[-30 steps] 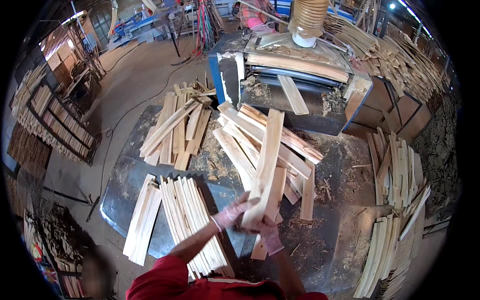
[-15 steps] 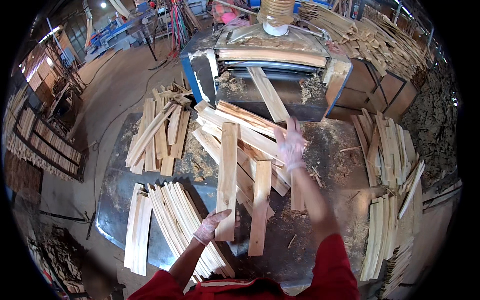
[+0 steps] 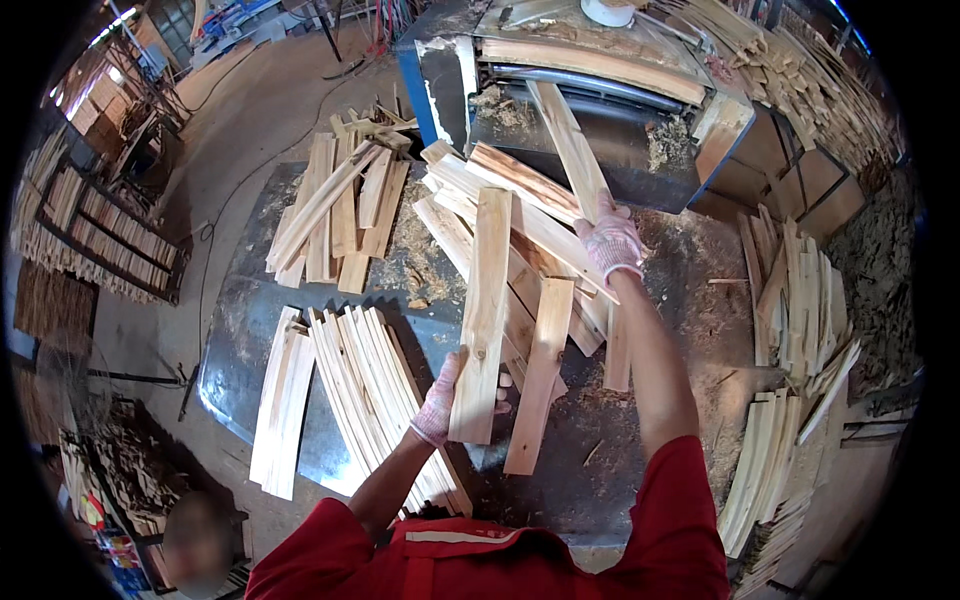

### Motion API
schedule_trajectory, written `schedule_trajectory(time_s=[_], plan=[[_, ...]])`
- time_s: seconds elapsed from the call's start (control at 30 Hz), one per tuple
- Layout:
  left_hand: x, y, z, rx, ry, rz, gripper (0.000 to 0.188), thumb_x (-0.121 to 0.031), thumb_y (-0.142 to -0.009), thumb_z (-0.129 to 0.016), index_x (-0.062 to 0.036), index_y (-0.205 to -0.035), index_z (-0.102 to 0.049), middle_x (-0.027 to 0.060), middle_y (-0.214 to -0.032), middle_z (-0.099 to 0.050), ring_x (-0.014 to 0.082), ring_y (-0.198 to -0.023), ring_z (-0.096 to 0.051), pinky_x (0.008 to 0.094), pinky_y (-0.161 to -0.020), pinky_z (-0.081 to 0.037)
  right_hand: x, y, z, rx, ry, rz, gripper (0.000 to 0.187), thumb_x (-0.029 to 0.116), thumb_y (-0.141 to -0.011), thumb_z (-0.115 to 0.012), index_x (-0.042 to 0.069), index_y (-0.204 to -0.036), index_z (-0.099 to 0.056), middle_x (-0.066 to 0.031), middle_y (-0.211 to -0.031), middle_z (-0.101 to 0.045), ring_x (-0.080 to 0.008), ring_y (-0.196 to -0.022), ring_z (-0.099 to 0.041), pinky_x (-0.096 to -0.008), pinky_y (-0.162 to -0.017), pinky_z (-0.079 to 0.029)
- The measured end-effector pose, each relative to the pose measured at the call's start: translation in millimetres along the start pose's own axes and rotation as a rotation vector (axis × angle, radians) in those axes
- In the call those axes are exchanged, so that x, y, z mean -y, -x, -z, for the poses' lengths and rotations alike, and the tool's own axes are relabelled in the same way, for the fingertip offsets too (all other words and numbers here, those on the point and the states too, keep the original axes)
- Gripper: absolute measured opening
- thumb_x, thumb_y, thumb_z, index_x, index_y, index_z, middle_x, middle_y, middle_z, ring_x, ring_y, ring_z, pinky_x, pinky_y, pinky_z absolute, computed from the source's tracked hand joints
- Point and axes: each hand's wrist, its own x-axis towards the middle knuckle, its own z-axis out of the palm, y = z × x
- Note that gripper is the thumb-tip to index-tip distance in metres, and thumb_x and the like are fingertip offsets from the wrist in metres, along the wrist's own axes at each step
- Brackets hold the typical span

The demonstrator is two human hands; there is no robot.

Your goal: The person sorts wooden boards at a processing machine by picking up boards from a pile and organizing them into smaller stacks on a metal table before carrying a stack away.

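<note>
My left hand, in a pale knitted glove, is closed around the lower end of a long wooden board, its fingers showing past the far edge. My gloved right hand is closed on the near end of another wooden board. That board slants up over the bed of a planer-like machine, its far end at the rollers. Beneath and between my hands, loose boards lie crosswise in a heap. A shorter board lies just right of the left-hand board.
Evenly laid boards and a smaller stack lie on the dark metal table at near left. A messy pile sits farther back. More boards line the right side. Wood shavings are scattered across the surface.
My right hand has come onto the near end of the board at the machine and closed on it. My left hand still holds its board. The whole view has tilted downward.
</note>
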Motion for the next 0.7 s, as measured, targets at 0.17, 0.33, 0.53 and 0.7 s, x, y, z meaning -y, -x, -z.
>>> schedule_trajectory(time_s=[0.17,0.33,0.53,0.7], plan=[[-6.5,21.3,18.7,-0.167,-0.513,-0.135,0.068,-0.045,-0.095,-0.063,-0.0061,-0.147,-0.042,0.0113,-0.112,-0.067,0.0199,-0.091,-0.066,0.034,-0.084,-0.055,11.8,32.1,17.5,0.041,0.05,-0.019,0.082,0.044,-0.085,-0.064,0.017,-0.154,-0.029,-0.0271,-0.122,-0.055,-0.0391,-0.108,-0.061,-0.0486,-0.089,-0.052],[2.4,78.3,44.5,-0.767,-1.355,-0.497,0.081,-0.024,-0.081,-0.077,-0.0159,-0.151,-0.037,0.0222,-0.127,-0.053,0.0315,-0.11,-0.059,0.0442,-0.089,-0.05,17.2,129.4,-18.5,0.188,-0.143,-0.036,0.081,0.04,-0.084,-0.067,0.015,-0.153,-0.032,-0.0308,-0.124,-0.054,-0.0406,-0.108,-0.061,-0.0502,-0.095,-0.05],[3.7,165.3,32.9,-1.087,-1.743,-0.405,0.082,-0.025,-0.072,-0.079,-0.0198,-0.144,-0.041,0.0239,-0.123,-0.053,0.0428,-0.113,-0.054,0.0498,-0.096,-0.047,-21.5,280.7,-64.6,0.237,-0.946,0.089,0.077,0.019,-0.085,-0.069,0.012,-0.153,-0.034,-0.0187,-0.135,-0.054,-0.0328,-0.121,-0.055,-0.0366,-0.101,-0.046],[25.0,205.0,56.7,-1.222,-1.829,-0.409,0.081,-0.025,-0.069,-0.079,-0.0199,-0.142,-0.044,0.0214,-0.121,-0.054,0.0405,-0.112,-0.055,0.0495,-0.094,-0.047,-38.2,401.2,-118.1,0.509,-1.088,0.085,0.077,0.023,-0.089,-0.073,0.011,-0.155,-0.034,-0.0161,-0.143,-0.05,-0.0232,-0.121,-0.052,-0.0339,-0.102,-0.042]])
